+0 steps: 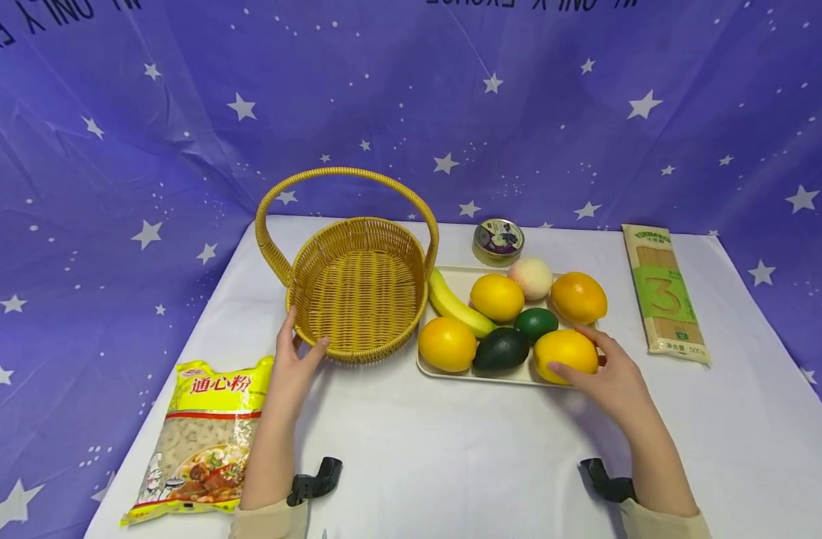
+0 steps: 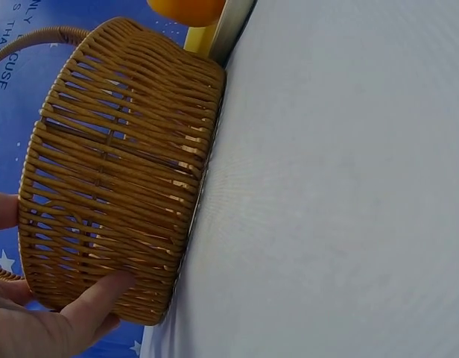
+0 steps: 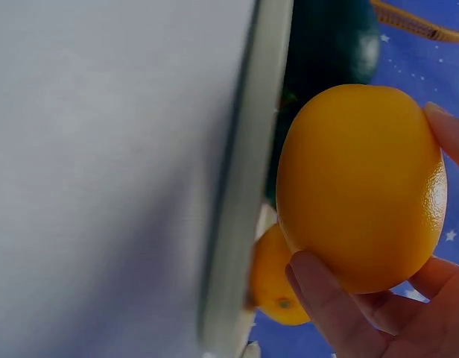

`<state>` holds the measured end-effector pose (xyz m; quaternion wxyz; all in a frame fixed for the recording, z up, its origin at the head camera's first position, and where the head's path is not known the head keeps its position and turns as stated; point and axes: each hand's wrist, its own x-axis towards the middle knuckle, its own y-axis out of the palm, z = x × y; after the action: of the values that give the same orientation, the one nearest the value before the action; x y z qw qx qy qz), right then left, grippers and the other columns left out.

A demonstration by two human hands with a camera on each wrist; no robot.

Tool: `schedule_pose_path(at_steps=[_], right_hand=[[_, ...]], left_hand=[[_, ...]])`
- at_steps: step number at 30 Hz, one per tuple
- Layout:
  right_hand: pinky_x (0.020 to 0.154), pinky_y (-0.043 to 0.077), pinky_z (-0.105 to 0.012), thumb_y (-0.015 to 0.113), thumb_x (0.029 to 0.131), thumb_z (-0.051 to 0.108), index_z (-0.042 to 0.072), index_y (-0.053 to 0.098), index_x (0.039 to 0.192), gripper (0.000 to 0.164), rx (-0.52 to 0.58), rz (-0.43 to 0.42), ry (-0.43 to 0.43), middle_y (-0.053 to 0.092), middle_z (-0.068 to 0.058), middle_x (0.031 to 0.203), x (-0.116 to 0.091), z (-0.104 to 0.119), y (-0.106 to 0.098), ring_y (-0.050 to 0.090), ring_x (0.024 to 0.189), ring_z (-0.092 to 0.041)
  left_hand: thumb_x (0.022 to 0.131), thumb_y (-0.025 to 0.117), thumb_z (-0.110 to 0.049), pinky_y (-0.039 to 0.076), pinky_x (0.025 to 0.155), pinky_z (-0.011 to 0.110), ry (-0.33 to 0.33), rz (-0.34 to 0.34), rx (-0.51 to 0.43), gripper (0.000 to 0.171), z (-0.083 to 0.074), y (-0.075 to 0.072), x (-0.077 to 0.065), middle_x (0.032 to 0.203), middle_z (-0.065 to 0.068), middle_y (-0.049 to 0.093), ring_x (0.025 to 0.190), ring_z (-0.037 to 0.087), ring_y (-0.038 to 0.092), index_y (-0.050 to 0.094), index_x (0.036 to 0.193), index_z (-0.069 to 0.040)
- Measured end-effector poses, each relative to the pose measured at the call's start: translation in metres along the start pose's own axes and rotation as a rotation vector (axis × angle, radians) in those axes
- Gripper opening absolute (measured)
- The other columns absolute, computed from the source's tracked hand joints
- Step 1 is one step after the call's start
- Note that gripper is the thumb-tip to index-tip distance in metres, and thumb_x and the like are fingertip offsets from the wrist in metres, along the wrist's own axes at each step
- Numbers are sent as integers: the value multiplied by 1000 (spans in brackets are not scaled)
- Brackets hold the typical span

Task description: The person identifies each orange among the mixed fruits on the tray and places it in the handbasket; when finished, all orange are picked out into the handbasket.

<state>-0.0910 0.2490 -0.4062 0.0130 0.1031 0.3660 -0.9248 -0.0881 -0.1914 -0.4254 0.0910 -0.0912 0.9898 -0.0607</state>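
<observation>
My right hand (image 1: 612,378) grips a yellow lemon (image 1: 565,356) at the tray's front right corner, thumb on its near side and fingers round the far side. In the right wrist view the lemon (image 3: 361,188) appears close beside the tray's rim (image 3: 248,179). My left hand (image 1: 298,365) holds the wicker basket (image 1: 360,352) at its front left. The left wrist view shows the thumb (image 2: 103,294) against the woven side and another finger at the rim. Upright on the table, the basket has nothing inside and its handle (image 1: 346,171) stands up.
The cream tray (image 1: 492,380) also bears a banana (image 1: 457,305), a peach (image 1: 531,278), avocado-like dark green fruit (image 1: 501,349) and several orange-yellow fruits (image 1: 448,344). Behind it stands a round tin (image 1: 498,241). Noodles (image 1: 667,296) lie right, a macaroni bag (image 1: 202,442) left.
</observation>
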Motion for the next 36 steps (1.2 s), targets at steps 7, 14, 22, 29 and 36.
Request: schedule_pose_path(at_steps=[7, 14, 22, 29, 36], right_hand=[[83, 47, -50, 73, 81, 51, 11, 35, 150, 88, 30, -9, -59, 40, -23, 140, 4, 16, -9, 43, 114, -42], [82, 46, -44, 76, 81, 46, 14, 40, 147, 82, 76, 4, -190, 47, -18, 133, 16, 47, -8, 47, 111, -37], [84, 49, -46, 80, 75, 48, 18, 45, 143, 82, 80, 77, -302, 51, -10, 131, 37, 91, 9, 49, 109, -33], [87, 50, -46, 83, 72, 45, 21, 46, 141, 82, 121, 200, -375, 52, -7, 131, 53, 133, 37, 50, 113, -30], [82, 51, -40, 83, 72, 46, 23, 49, 138, 78, 100, 286, -482, 55, -1, 126, 65, 170, 84, 53, 106, -23]], left_hand=[[98, 57, -15, 26, 112, 41, 18, 3, -16, 82, 1, 0, 0, 160, 2, -4, 145, 27, 8, 0, 157, -22], [98, 57, -16, 25, 112, 42, 30, 6, -4, 82, 1, -1, -1, 160, 3, -5, 145, 27, 7, -1, 157, -22], [98, 56, -14, 24, 113, 41, 38, 8, -9, 82, 6, 0, -2, 160, 5, -6, 145, 28, 7, -2, 156, -20], [98, 57, -17, 24, 113, 43, 44, 12, -18, 83, 7, -2, -3, 160, 4, -6, 145, 29, 6, -2, 156, -22], [98, 57, -16, 24, 113, 42, 58, 17, -19, 83, 7, -3, -2, 160, 4, -6, 145, 28, 5, -2, 156, -19]])
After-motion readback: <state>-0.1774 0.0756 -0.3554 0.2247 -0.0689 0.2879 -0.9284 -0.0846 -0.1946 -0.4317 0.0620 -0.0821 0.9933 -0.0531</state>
